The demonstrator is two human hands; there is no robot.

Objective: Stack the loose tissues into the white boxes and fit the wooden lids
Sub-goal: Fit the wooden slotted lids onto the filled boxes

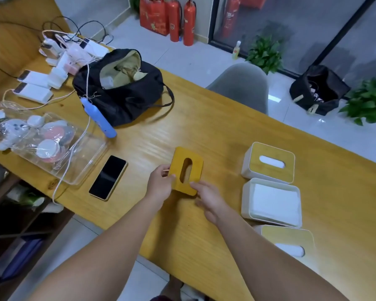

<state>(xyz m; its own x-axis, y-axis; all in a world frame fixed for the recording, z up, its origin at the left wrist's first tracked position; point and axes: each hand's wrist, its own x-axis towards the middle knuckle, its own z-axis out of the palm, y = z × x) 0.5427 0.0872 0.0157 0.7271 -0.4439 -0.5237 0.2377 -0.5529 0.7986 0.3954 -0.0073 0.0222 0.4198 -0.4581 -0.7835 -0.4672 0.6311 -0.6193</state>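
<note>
A wooden lid [193, 164] with an oval slot is held above the wooden table [204, 127] near its middle. My left hand [160, 184] grips the lid's left edge, thumb on top. My right hand [208, 197] holds its near right corner with the fingers. To the right stand three white boxes in a row. The far box [269, 162] and the near box [289, 241] carry wooden lids with tissue showing in the slots. The middle box [271, 202] is open, with white tissues stacked inside.
A black phone [108, 178] lies left of my hands. Beyond it are a clear plastic tray [52, 146], a blue bottle [98, 118], a black bag [122, 88] and chargers with cables. A grey chair [241, 85] stands behind the table.
</note>
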